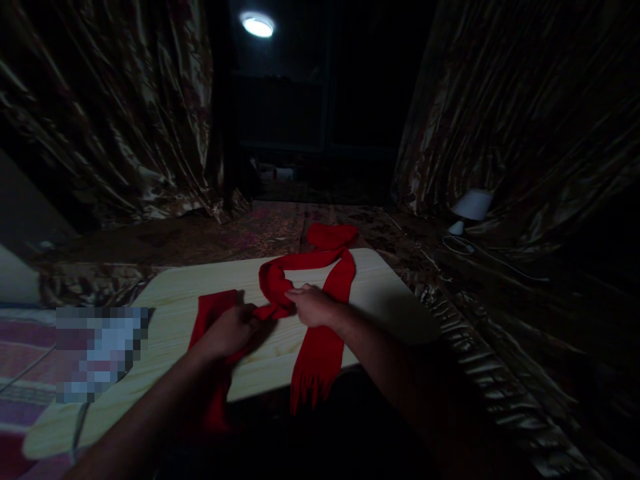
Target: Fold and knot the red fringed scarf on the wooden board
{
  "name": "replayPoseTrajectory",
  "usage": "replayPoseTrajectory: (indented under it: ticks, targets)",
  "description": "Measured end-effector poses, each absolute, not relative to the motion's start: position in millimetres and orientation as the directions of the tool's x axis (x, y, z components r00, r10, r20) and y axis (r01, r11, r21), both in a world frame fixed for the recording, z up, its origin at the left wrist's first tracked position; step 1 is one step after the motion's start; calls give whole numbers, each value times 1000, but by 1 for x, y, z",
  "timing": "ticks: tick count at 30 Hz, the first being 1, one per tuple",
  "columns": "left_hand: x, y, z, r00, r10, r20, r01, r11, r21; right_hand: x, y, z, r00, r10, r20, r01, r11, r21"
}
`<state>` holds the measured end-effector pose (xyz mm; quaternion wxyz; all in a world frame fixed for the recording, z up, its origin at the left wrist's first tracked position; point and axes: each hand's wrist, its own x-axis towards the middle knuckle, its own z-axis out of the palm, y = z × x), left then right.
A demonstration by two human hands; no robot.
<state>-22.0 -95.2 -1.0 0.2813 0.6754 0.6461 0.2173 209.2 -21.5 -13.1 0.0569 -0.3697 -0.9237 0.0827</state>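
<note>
A red scarf (320, 337) lies looped and crossed on a pale wooden tabletop (180, 283). Its fringed end hangs over the near edge, and another part drapes off the far edge. My left hand (227, 331) is closed on the scarf's left band, just left of the crossing. My right hand (313, 305) is closed on the scarf at the crossing itself. The two hands are close together, almost touching.
Shiny patterned curtains (525, 113) hang on both sides. A white lamp (470, 208) with a cord sits on the floor at the right. A ceiling light (257, 25) glows above. A patterned carpet (260, 230) lies beyond the table. A blurred patch (97, 353) covers the table's left.
</note>
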Motion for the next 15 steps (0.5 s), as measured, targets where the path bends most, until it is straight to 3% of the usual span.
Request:
replayPoseTrajectory:
  ticks: [4,11,13,15]
  targets:
    - [-30,-89,-3,4,985,-172,484,149,863,200,-17,-17,-679,732,54,715,677,-173]
    - [-20,-79,-26,-32,985,-168,452,164,877,212,-26,1,-503,841,197,736,537,-412]
    - [-17,-80,-27,-69,984,-162,431,176,885,228,-37,13,-623,768,145,678,623,-390]
    - [-14,-81,-26,-95,981,-172,404,196,893,246,-55,25,-825,563,-42,533,752,-389]
